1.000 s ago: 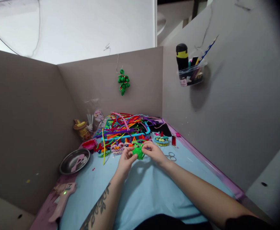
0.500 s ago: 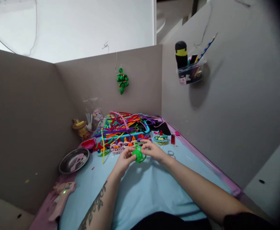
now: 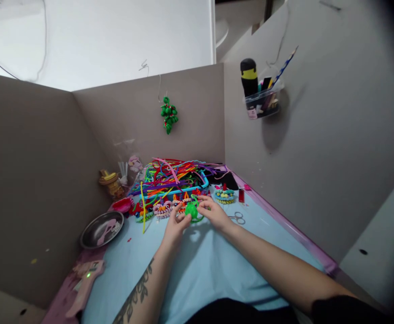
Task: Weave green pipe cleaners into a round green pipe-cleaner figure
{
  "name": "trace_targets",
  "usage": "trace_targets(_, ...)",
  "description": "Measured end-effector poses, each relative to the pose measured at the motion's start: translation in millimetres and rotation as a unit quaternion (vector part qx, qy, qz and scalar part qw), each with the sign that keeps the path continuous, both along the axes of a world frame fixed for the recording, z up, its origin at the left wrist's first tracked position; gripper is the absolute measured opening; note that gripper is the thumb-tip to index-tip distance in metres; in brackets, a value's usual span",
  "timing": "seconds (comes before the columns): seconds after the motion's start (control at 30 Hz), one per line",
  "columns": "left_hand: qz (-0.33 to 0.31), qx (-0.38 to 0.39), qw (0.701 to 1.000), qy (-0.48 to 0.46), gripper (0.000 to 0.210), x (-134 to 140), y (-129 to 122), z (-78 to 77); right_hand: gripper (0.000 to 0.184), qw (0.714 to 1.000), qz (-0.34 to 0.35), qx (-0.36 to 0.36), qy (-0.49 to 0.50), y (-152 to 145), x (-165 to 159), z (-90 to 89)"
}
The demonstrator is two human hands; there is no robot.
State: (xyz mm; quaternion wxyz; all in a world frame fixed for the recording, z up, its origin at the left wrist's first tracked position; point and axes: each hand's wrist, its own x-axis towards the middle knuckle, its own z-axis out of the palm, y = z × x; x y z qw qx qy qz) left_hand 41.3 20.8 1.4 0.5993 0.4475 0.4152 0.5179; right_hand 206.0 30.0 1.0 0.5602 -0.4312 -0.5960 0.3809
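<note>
Between my two hands, above the light blue cloth (image 3: pixel 203 265), is a bright green coil of pipe cleaner (image 3: pixel 192 210) with loose loops sticking out at its top and right. My left hand (image 3: pixel 176 226) pinches its left side with thumb and fingers. On the other side my right hand (image 3: pixel 213 212) is closed on the coil's right edge, where a loop end shows. Just behind the hands sit small pipe-cleaner figures, among them a pink one (image 3: pixel 163 208) and a blue-and-yellow one (image 3: pixel 224 195). Scissors (image 3: pixel 238 218) lie partly hidden by my right wrist.
A blue-rimmed basket (image 3: pixel 156 194) heaped with colourful pipe cleaners (image 3: pixel 170 175) stands at the back. To the left are a metal bowl (image 3: pixel 88 241) and a pink glue gun (image 3: pixel 87 285). Grey panels enclose three sides; a clear bin (image 3: pixel 261 105) hangs on the right one.
The view has shifted slightly. Both hands keep hold of the green coil, which has turned a little, and the scissors now show more beside my right wrist.
</note>
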Motion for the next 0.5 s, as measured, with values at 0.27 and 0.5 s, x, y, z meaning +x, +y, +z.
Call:
trace_targets(0.27, -0.056, -0.021, 0.996, -0.073, 0.070, 3.6, -10.2, 9.8, 0.011, 0.996, 0.005, 0.041, -0.080, -4.4, -2.7, -1.2)
trace_targets(0.5, -0.042, 0.014, 0.998, -0.036, 0.074, 8.5, -9.7, 6.0, 0.008, 0.994, -0.001, 0.051, -0.096, -3.9, -3.5, -4.2)
